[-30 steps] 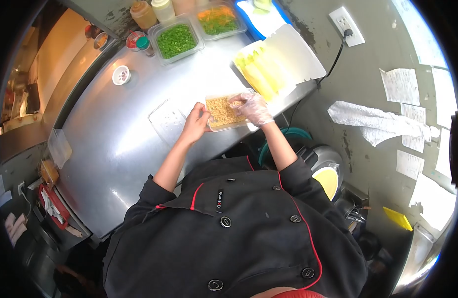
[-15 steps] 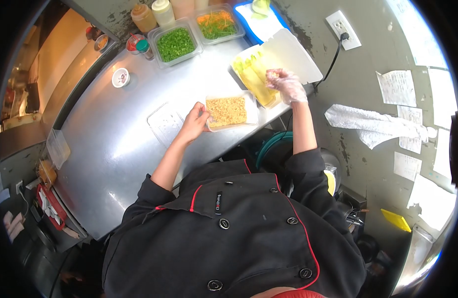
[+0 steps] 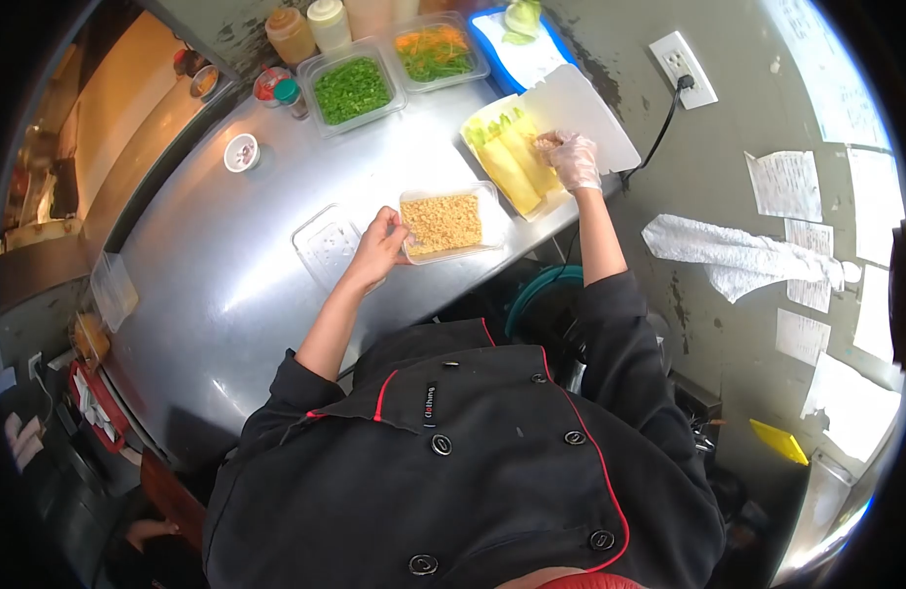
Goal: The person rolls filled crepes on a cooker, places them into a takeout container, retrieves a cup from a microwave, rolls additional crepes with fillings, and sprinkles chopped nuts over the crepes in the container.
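My bare left hand (image 3: 379, 250) grips the left end of a clear plastic tub (image 3: 490, 221), slightly tilted above the steel counter. Crushed peanuts (image 3: 441, 224) cover its bottom. My right hand (image 3: 571, 157), in a clear glove, hovers over the right side of an open white takeout box (image 3: 473, 128). Its fingers are bunched together around a pinch of what look like the same peanuts. Inside the box lie pale yellow rolls (image 3: 510, 167), with green lettuce at their far end. The box's raised lid (image 3: 590, 113) stands behind my right hand.
A clear lid (image 3: 325, 243) lies on the counter (image 3: 208, 324) left of the tub. Along the back are tubs of chopped green herbs (image 3: 352, 90) and shredded vegetables (image 3: 433, 54), squeeze bottles (image 3: 327, 25), and a blue-edged tray (image 3: 522, 54). A small white cup (image 3: 242, 153) sits left. Another person's hand (image 3: 151, 531) shows lower left.
My right hand has moved slightly down and toward the lid side, still over the box. The peanut tub has shifted a little left with my left hand. Another person's hand has appeared lower left.
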Available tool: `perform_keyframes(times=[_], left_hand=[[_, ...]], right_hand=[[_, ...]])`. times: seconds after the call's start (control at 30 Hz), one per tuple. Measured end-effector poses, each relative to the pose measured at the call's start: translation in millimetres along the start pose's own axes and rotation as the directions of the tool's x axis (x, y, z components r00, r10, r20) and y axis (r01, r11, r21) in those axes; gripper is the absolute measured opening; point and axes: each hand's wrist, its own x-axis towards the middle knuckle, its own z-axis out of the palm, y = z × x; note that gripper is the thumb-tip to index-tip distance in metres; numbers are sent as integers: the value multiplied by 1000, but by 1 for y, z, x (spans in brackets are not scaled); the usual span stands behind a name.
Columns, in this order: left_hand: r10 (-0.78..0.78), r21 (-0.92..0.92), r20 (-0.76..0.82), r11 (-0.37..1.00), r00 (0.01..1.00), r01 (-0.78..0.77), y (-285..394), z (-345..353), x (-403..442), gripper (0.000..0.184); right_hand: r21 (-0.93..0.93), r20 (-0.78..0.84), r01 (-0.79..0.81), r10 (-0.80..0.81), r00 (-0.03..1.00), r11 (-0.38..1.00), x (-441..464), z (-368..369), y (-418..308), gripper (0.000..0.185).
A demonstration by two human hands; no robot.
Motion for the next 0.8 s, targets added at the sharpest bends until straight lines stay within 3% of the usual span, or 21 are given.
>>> perform_keyframes(times=[0.03, 0.13, 0.33, 0.63, 0.73, 0.8], left_hand=[[10, -5, -22, 1000, 1000, -10, 3, 1, -2, 9], [21, -24, -38, 999, 999, -22, 3, 0, -4, 9], [11, -45, -30, 999, 999, -12, 0, -3, -3, 9], [9, -12, -37, 1000, 999, -10, 4, -1, -5, 9], [11, -7, -36, 1000, 999, -11, 5, -1, -6, 10], [12, -13, -31, 1000, 999, -13, 4, -2, -5, 10]], right_hand=[[55, 41, -53, 51, 998, 997, -4, 0, -4, 23], [42, 6, 59, -59, 998, 997, -9, 12, 0, 26], [193, 116, -35, 13, 993, 980, -25, 14, -12, 25], [109, 159, -46, 28, 987, 993, -33, 19, -15, 21], [9, 98, -34, 33, 995, 999, -34, 18, -17, 20], [72, 64, -14, 10, 998, 997, -29, 19, -6, 22]])
